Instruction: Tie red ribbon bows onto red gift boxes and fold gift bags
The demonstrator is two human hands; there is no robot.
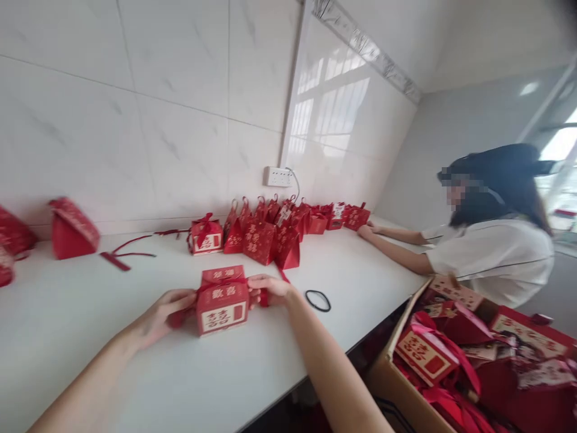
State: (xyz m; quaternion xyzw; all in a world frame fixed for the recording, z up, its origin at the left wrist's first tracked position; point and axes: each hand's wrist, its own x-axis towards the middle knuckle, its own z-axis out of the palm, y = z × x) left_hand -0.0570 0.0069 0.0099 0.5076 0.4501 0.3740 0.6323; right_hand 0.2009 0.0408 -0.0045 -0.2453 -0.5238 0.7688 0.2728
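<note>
A red gift box (222, 305) with cream panels and gold characters stands upright on the white table before me. At its left side, my left hand (174, 310) is closed with red ribbon (181, 319) showing under the fingers. My right hand (271, 290) pinches at the opposite side, where more red ribbon hangs below the fingers. A strip of this ribbon runs across the box just under its top flap. Fingertips of both hands are close against the box's sides; how firmly they touch it cannot be made out.
Several red gift boxes (259, 243) line the wall, with one ribbon-tied box (206, 236) beside them. Loose ribbon (116, 260) lies left; a black hair tie (318, 300) lies right. A carton (383, 361) full of red boxes stands at right. Another person (491, 252) reaches towards the far boxes.
</note>
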